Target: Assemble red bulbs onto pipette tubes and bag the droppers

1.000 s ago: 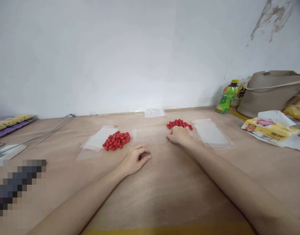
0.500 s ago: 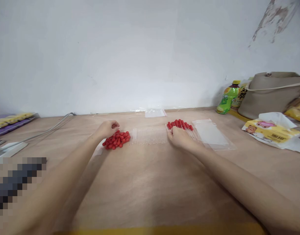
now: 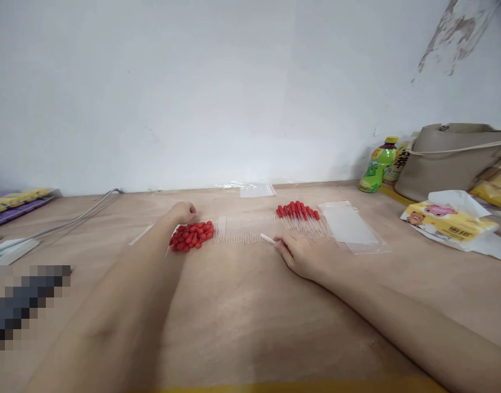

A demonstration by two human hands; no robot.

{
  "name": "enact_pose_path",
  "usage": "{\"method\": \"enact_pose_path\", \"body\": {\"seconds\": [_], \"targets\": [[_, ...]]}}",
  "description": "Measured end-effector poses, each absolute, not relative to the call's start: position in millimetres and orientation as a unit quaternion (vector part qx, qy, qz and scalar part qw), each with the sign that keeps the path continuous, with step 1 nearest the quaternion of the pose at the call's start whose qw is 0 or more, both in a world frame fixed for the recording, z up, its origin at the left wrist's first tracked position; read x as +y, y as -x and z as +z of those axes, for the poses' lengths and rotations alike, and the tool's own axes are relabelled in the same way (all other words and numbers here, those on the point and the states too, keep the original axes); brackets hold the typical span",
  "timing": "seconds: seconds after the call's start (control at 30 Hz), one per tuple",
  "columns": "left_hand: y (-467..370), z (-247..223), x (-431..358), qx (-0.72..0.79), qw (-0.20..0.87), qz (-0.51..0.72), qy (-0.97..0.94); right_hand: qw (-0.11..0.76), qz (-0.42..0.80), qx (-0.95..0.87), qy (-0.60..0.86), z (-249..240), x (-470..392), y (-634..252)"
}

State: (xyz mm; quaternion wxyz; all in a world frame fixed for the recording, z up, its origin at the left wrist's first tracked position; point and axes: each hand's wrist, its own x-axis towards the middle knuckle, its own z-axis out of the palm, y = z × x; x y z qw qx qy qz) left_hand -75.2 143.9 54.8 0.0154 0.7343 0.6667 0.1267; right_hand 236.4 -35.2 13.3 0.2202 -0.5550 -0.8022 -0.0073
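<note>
My right hand (image 3: 297,254) is closed in a pinch on a thin clear glass dropper tube (image 3: 268,239), whose end points left out of my fingertips. Just beyond that hand lies a fanned row of droppers with red rubber bulbs (image 3: 298,209). A row of bare clear tubes (image 3: 244,228) lies side by side in the middle of the table. To its left is a pile of loose red rubber bulbs (image 3: 193,236). My left hand (image 3: 184,212) is at the pile's far edge, fingers curled together; whatever is in them, if anything, is hidden.
Clear plastic bags (image 3: 352,224) lie right of the droppers, and a small bag (image 3: 256,190) lies by the wall. Farther right are a green drink bottle (image 3: 379,165), a grey-beige bag (image 3: 442,161) and a yellow tissue pack (image 3: 447,221). A grey cable (image 3: 76,218) runs along the left.
My right hand has moved back towards me from the finished droppers and now pinches a bare tube. My left hand's fingers have closed up beside the pile of bulbs.
</note>
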Motion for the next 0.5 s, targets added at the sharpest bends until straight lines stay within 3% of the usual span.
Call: {"method": "enact_pose_path", "body": {"seconds": [0.13,0.17,0.23,0.5], "targets": [[56,61,114,0.636,-0.065,0.281,-0.715,0.240,-0.013,-0.825,0.512,2,-32,-237],[48,59,102,0.588,-0.073,0.367,-0.717,0.241,-0.017,-0.827,0.508,2,-33,-237],[33,50,73,0.483,-0.014,0.444,-0.754,0.235,-0.033,-0.828,0.508,4,-34,-237],[-7,-11,-1,0.373,0.256,0.399,-0.797,0.266,-0.048,-0.842,0.467,-1,-35,-237]]}}
